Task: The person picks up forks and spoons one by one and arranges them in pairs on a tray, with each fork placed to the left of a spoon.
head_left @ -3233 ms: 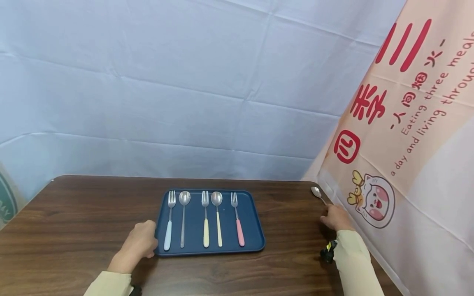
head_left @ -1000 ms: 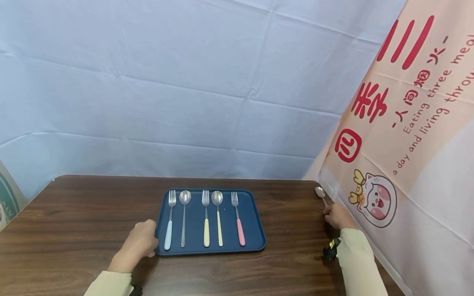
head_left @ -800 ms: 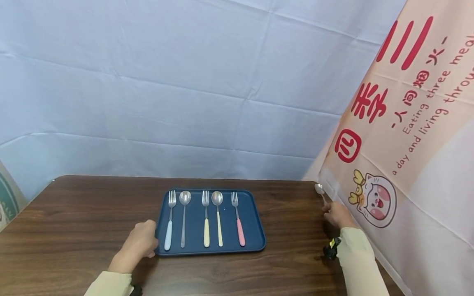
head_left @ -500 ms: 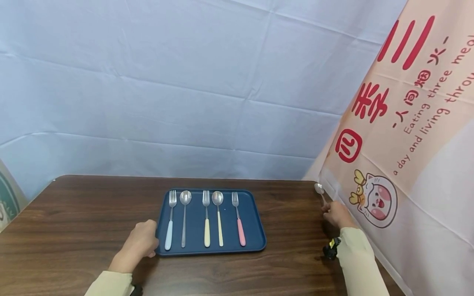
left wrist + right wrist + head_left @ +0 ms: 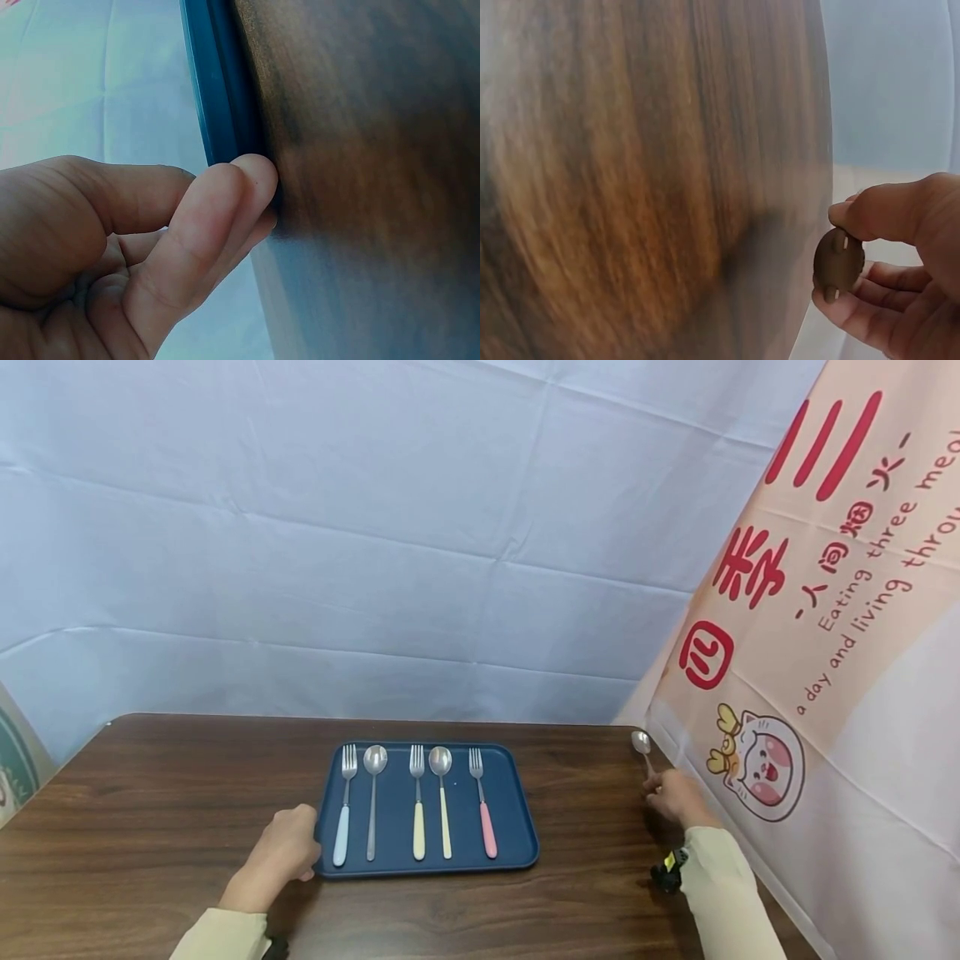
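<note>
At the left end of the blue tray [image 5: 498, 852], my left hand [image 5: 285, 852] pinches the rim near the front corner. In the left wrist view, thumb and fingertips [image 5: 255, 180] meet at the tray's edge. My right hand [image 5: 678, 797] holds a spoon [image 5: 641, 742] by its handle at the table's far right, the silver bowl pointing away from me. The right wrist view has a brown oval piece [image 5: 838, 262] between thumb and fingers, apparently the handle's end; the bowl is hidden there. Whether the spoon touches the table, I cannot tell.
On the tray lie a blue-handled fork [image 5: 341, 835], a silver spoon [image 5: 372, 810], a yellow-handled fork [image 5: 418, 831], a yellow-handled spoon [image 5: 445, 818] and a pink-handled fork [image 5: 488, 831]. White cloth [image 5: 375, 527] hangs behind the brown table [image 5: 180, 777]; a printed cloth [image 5: 832, 693] borders its right side.
Over the last second my right hand has shifted slightly left with the spoon, and the bowl is a little farther from me. The left hand and tray have stayed put.
</note>
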A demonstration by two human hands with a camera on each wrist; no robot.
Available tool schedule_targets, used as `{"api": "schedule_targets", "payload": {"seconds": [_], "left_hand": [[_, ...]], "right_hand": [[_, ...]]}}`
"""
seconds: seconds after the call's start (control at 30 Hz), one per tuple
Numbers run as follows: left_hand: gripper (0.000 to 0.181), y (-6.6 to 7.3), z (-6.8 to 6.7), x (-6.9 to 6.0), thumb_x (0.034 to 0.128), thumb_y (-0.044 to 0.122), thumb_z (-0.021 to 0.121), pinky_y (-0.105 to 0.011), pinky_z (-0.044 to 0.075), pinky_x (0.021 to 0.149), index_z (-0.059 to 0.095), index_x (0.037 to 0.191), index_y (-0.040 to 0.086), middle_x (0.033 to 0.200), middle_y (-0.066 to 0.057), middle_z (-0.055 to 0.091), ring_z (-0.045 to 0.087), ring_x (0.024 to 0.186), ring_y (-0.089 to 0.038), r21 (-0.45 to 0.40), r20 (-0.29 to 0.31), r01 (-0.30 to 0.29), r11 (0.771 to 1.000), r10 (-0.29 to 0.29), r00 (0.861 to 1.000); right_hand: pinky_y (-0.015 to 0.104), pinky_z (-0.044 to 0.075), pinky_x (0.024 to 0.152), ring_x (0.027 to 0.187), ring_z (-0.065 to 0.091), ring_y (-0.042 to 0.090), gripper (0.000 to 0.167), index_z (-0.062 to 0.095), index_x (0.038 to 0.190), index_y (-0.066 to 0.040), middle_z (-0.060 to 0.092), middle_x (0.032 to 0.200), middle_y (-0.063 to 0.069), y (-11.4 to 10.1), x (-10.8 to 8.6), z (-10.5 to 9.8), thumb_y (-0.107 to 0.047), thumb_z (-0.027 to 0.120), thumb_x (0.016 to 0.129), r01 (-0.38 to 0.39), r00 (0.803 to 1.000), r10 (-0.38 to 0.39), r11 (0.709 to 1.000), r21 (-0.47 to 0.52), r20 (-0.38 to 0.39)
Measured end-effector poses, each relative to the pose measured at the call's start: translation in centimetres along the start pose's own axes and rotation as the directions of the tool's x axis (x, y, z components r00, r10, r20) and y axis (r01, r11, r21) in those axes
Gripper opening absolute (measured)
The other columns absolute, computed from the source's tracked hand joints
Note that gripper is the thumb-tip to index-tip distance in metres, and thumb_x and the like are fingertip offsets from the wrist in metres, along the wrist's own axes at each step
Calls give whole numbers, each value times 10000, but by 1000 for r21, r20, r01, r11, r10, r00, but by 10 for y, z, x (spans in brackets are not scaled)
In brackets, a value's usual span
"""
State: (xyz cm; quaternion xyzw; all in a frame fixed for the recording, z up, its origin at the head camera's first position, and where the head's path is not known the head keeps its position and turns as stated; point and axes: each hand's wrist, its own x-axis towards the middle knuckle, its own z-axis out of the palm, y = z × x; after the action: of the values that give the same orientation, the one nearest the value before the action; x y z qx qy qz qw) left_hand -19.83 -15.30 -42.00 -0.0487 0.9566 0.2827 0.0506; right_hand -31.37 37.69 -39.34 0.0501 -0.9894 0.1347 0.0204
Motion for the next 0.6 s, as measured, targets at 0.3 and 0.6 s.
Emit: {"api": "schedule_targets", "payload": {"seconds": [0.3, 0.6], "left_hand": [[227, 0, 0, 0, 749, -120, 594, -272, 450, 456, 531, 960, -173, 683, -145, 521, 539, 513, -158, 8, 4, 6, 1000, -6, 1000], [225, 1, -1, 0, 757, -118, 583, -269, 449, 454, 525, 967, -173, 689, -151, 517, 540, 507, -159, 7, 8, 18, 1000, -18, 1000]], "right_hand": [[507, 441, 719, 786, 576, 324, 173, 687, 926, 51, 629, 946, 236, -11, -2, 4, -23, 657, 773, 51, 999, -51, 999, 5, 13], [500, 453, 714, 838, 591, 342, 166, 698, 920, 27, 631, 995, 227, -29, -6, 9, -37, 686, 767, 83, 996, -83, 996, 10, -13]]}}
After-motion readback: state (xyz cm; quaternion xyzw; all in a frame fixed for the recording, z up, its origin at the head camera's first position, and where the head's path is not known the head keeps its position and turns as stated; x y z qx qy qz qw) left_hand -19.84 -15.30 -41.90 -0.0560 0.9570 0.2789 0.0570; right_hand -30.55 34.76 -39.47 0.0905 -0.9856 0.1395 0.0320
